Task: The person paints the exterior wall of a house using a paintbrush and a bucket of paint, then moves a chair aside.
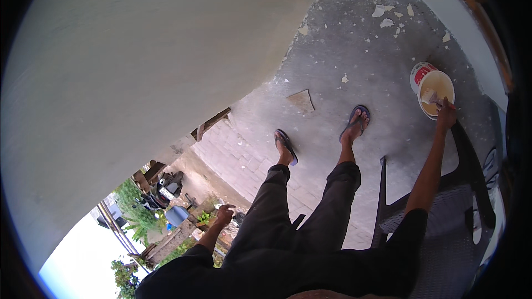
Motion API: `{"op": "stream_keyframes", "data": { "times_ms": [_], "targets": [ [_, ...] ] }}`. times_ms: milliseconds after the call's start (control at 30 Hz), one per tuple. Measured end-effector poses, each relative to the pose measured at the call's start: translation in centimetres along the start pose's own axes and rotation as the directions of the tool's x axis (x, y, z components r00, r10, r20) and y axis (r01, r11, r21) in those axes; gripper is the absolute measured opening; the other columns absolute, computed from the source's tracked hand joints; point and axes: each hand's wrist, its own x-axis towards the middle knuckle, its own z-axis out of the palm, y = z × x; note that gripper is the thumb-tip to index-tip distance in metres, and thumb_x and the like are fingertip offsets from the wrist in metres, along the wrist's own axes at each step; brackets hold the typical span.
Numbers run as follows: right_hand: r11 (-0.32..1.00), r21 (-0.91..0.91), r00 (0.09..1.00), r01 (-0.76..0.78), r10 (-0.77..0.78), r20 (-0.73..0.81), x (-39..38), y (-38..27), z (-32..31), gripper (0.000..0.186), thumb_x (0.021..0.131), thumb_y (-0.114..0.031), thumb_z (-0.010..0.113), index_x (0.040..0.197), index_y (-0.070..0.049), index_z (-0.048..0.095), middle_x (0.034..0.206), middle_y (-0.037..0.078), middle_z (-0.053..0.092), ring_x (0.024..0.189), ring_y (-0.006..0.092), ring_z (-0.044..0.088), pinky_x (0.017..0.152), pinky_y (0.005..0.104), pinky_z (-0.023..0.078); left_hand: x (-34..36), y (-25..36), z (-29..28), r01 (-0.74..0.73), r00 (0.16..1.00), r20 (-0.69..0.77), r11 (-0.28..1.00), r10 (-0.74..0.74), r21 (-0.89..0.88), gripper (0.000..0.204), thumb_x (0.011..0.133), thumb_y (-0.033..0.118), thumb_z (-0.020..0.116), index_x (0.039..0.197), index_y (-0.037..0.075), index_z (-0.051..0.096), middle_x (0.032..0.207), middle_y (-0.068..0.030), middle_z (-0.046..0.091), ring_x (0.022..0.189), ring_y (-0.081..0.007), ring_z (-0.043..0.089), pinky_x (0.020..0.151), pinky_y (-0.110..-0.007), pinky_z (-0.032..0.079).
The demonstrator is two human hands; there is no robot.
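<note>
My right hand [446, 112] grips a paintbrush [430, 97] over the mouth of a white-and-red plastic bucket [415, 80] holding cream-coloured liquid, on the grey floor at the right. The bristles look pale with paint. Beneath my right forearm is a dark plastic chair [410, 232] with a woven-pattern surface. My left hand [224, 215] hangs beside my left leg, fingers slightly bent and apart, holding nothing.
A plain pale wall [144, 55] fills the upper left. The concrete floor [343, 44] has paint flakes and a square scrap [301, 99] near my sandalled feet. Beyond the paved strip at lower left are a motorbike [164, 189], plants and a low ledge.
</note>
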Motion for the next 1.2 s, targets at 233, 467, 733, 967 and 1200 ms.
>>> {"op": "stream_keyframes", "data": {
  "times_ms": [233, 467, 733, 967, 1200],
  "targets": [
    [0.583, -0.695, 0.820, 0.420, -0.573, 0.015, -5.4, -2.4, 0.2, 0.038, 0.092, -0.034, 0.056, 0.091, 0.003, 0.065, 0.083, 0.021, 0.067, 0.074, 0.0342, 0.066, 0.067, 0.0400, 0.050, -1.5, -1.4, -0.4, -0.080, 0.996, -0.027, 0.992, 0.083, 0.099, 0.037, 0.072, 0.015, 0.053, 0.105, 0.004, 0.067, 0.099, -0.0193, 0.062, 0.084, -0.0258, 0.063, 0.076, -0.036, 0.051],
    [0.921, -0.320, 0.973, 0.222, -0.230, 0.013, -6.1, -5.1, 1.8, 0.038, 0.090, -0.029, 0.062, 0.101, 0.007, 0.062, 0.093, 0.019, 0.067, 0.076, 0.0249, 0.068, 0.065, 0.0356, 0.052, 1.0, -2.9, 1.4, -0.046, 0.999, -0.003, 0.999, 0.046, 0.001, 0.033, 0.074, 0.016, 0.055, 0.103, 0.004, 0.068, 0.104, -0.0213, 0.060, 0.089, -0.0279, 0.062, 0.079, -0.035, 0.050],
    [0.686, 0.726, 0.973, 0.041, -0.193, 0.127, -24.6, -10.5, 7.4, 0.027, 0.086, -0.011, 0.067, 0.103, 0.008, 0.059, 0.097, 0.016, 0.065, 0.083, 0.0270, 0.068, 0.074, 0.0353, 0.058, 4.4, -6.1, 2.3, -0.102, 0.994, 0.042, 0.993, 0.105, -0.066, 0.037, 0.073, 0.014, 0.052, 0.105, 0.010, 0.069, 0.085, -0.0173, 0.064, 0.076, -0.0234, 0.062, 0.073, -0.036, 0.050],
    [0.360, 0.867, 0.819, -0.344, -0.336, 0.464, -50.7, -18.0, 20.6, 0.016, 0.085, -0.009, 0.067, 0.098, 0.000, 0.064, 0.088, 0.010, 0.068, 0.078, 0.0224, 0.069, 0.076, 0.0375, 0.058, 9.5, -11.5, -2.1, -0.291, 0.957, -0.020, 0.954, 0.290, -0.076, 0.032, 0.080, 0.012, 0.055, 0.109, 0.005, 0.067, 0.083, -0.0120, 0.065, 0.066, -0.0148, 0.056, 0.062, -0.030, 0.046],
    [0.156, 0.889, 0.789, -0.430, -0.413, 0.454, -62.1, -20.9, 31.5, 0.017, 0.087, -0.010, 0.064, 0.100, 0.000, 0.062, 0.090, 0.010, 0.067, 0.081, 0.0242, 0.069, 0.077, 0.0403, 0.058, 11.7, -20.2, -6.2, -0.187, 0.982, -0.033, 0.977, 0.185, -0.103, 0.032, 0.080, 0.010, 0.057, 0.110, 0.008, 0.068, 0.078, -0.0092, 0.065, 0.062, -0.0143, 0.053, 0.059, -0.031, 0.045]
  ]
}}
